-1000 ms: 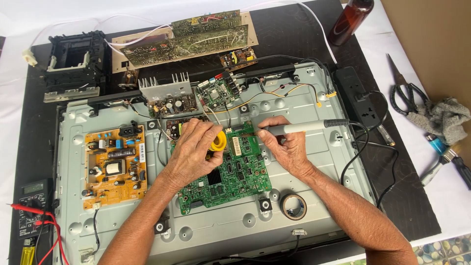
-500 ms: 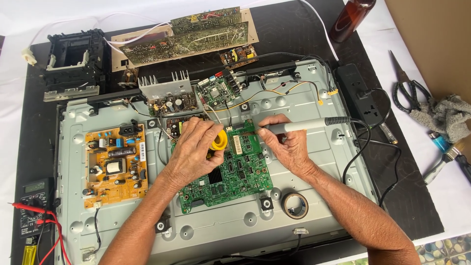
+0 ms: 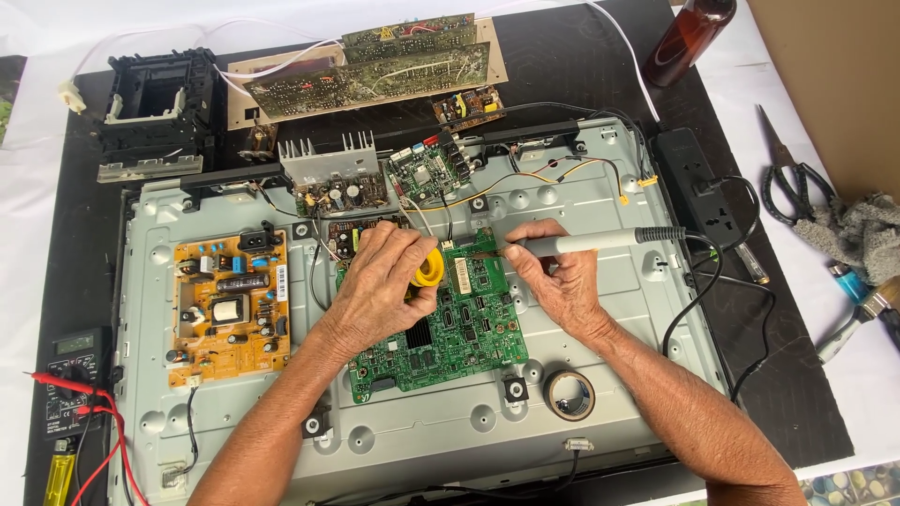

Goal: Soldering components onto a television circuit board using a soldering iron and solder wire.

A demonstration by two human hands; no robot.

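Fingers of my right hand (image 3: 562, 281) are pinched round the grey soldering iron (image 3: 586, 241) like a pen, tip down at the top edge of the green circuit board (image 3: 450, 323); left hand (image 3: 380, 286) is curled over a small yellow spool (image 3: 430, 270), palm resting on the same board. Board sits mid-panel on the grey metal chassis (image 3: 581, 394), tilted a bit, and I can't tell if it's fastened. Risks as I see them: left fingertips are just beside the tip, so a slip means a burn; leaning on the board could shift it and drag the tip across neighbouring pads, bridging them. Iron's black cord (image 3: 698, 281) loops back to the power strip (image 3: 694, 183) near my forearm, so a snag would yank the tip. Tape roll (image 3: 569, 394) lies near my right wrist, orange power board (image 3: 228, 305) well apart to the left.
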